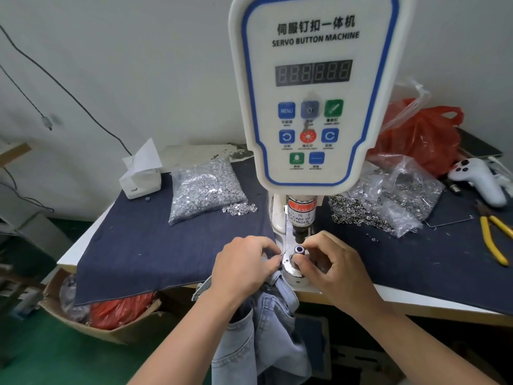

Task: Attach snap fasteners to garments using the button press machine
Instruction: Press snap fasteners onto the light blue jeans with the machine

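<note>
A white servo button machine (313,90) stands at the table's front edge, its punch (300,232) hanging over a round metal die (290,266). A small snap part (299,249) sits on the die post. Light blue jeans (266,323) hang off the table edge below the die. My left hand (244,265) pinches the jeans' waistband just left of the die. My right hand (333,265) has curled fingers at the snap part on the die; whether they hold it I cannot tell.
A dark denim cloth (166,245) covers the table. A bag of silver fasteners (205,187) lies back left, another bag of rings (388,195) back right. Yellow pliers (491,237), a white tool (480,176), a red bag (424,137) and a tissue box (141,176) lie around.
</note>
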A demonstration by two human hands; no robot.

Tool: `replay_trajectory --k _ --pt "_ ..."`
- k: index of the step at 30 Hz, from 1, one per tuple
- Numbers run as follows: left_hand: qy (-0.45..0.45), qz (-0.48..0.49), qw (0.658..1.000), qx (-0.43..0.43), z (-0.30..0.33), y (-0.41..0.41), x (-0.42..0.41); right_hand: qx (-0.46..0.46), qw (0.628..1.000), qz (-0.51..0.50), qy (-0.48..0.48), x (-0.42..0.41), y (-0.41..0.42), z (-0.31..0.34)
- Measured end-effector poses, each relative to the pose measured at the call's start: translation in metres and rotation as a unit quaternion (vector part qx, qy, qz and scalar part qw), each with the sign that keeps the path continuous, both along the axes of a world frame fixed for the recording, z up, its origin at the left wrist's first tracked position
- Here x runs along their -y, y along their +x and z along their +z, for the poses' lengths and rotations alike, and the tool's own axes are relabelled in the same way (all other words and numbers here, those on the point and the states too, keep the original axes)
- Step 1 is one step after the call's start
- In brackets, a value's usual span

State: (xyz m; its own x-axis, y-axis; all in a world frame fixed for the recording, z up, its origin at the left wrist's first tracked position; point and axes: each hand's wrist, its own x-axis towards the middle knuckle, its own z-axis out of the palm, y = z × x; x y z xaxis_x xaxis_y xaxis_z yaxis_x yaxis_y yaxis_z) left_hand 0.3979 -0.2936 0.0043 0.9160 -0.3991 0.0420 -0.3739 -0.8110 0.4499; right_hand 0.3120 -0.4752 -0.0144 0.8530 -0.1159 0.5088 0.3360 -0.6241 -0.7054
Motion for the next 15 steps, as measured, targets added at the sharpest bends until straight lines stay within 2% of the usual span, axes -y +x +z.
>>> replay_trajectory --k 5,11,13,15 --pt "0.014 0.009 0.999 -0.044 0.008 0.002 0.005 -0.002 1.0 0.0 0.005 0.0 0.001 0.001" --pt "0.011 0.028 0.999 -0.039 0.01 -0.002 0.009 -0.016 1.0 -0.006 0.012 -0.002 0.0 0.002" --pt "-0.004 0.04 0.998 -0.041 0.012 -0.004 0.009 -0.02 1.0 -0.008 0.015 -0.002 0.0 0.002" --pt "-0.055 0.054 0.996 -0.05 0.013 -0.003 0.005 -0.026 0.999 -0.005 0.018 -0.001 -0.001 0.001"
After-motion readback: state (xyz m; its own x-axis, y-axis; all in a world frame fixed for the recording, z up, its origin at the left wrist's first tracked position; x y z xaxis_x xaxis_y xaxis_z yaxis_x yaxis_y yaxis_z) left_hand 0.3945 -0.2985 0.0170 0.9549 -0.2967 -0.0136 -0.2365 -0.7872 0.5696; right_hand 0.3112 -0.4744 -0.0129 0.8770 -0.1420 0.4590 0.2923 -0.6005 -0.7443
